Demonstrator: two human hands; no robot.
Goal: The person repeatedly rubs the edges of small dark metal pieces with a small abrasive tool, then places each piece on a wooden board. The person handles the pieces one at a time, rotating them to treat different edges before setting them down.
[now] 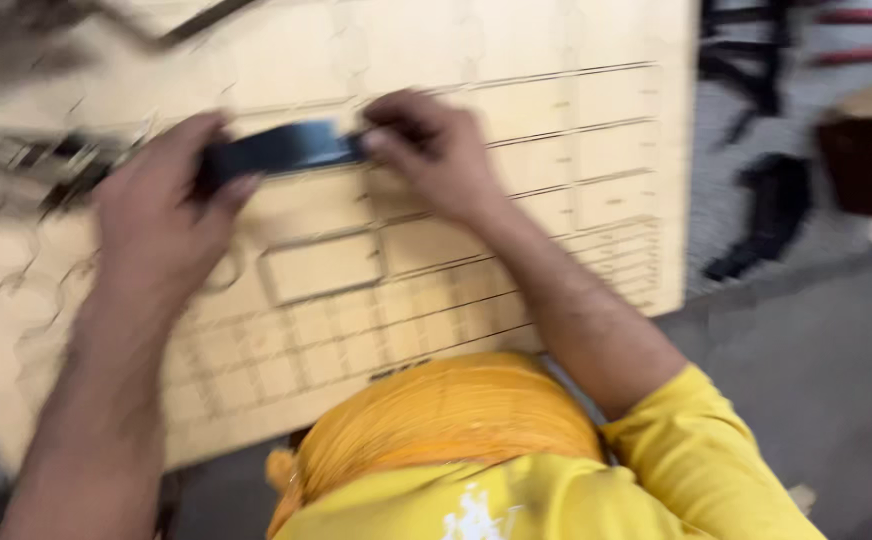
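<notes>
- The left hand (161,215) has its fingers curled round the left end of a dark flat bar (281,150), and the right hand (436,150) pinches the bar's right end between thumb and fingertips; both are closed on it, though motion blur hides how firm either hold is.
- The bar lies across the far middle of a pale wooden panel (596,150) scored with laser-cut rectangles and puzzle-like outlines, touching the surface or just above it; I cannot tell which.
- Risk, as I judge it: the right-hand pinch looks slight, so a sideways tug could pull that end free and let the bar skid over the board.
- The cut lines look thin. Pressing or dragging the bar hard across them might crack a small piece or pop it out crooked.
- The panel's right edge hangs just past the grey floor (816,370); leaning weight on that side could tip or shift it.
- The orange cloth bundle (446,420) near the person sits against the near edge and could nudge the board.
- Dark scraps (771,215) lie on the floor far right, well apart.
</notes>
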